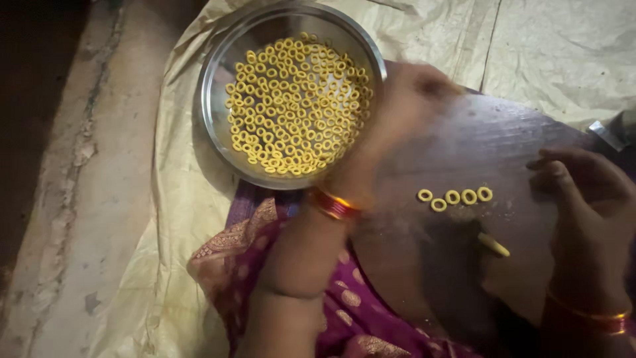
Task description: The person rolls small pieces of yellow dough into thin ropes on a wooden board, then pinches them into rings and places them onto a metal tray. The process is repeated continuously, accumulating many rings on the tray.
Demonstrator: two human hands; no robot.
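— Four small yellow dough rings (pixel 455 196) lie in a short row near the middle of the dark round wooden board (pixel 464 139), and a stub of rolled yellow dough (pixel 493 244) lies just below them, closer to the board's near edge. How would you say they handle?

— Soft and light, I judge. Each is a thin loop of dough, so a pinch would flatten it or pull it open. Better to lift one from under its outer rim with two fingertips, or slide it along the board. The stub looks equally pliable; take it at its middle.

— And the hands?

— The left hand (pixel 397 113) is a blur over the board's far-left edge, right beside the steel plate (pixel 215 113); I cannot tell how far open it is or whether it carries anything. The right hand (pixel 586 192) rests at the board's right edge with its fingers curled loosely inward, apart from the rings; whether something sits between the fingertips is too dark to say.

— The plate?

— It stands on the pale yellow sheet (pixel 172 219) past the board's far-left edge, covered with a heap of finished rings (pixel 295 106) lying touching and overlapping. They would stick or deform if pressed together.

— Any packages, labels or signs?

— None that I can see. A grey metal object (pixel 613 132) pokes in at the right edge, too cut off to name.
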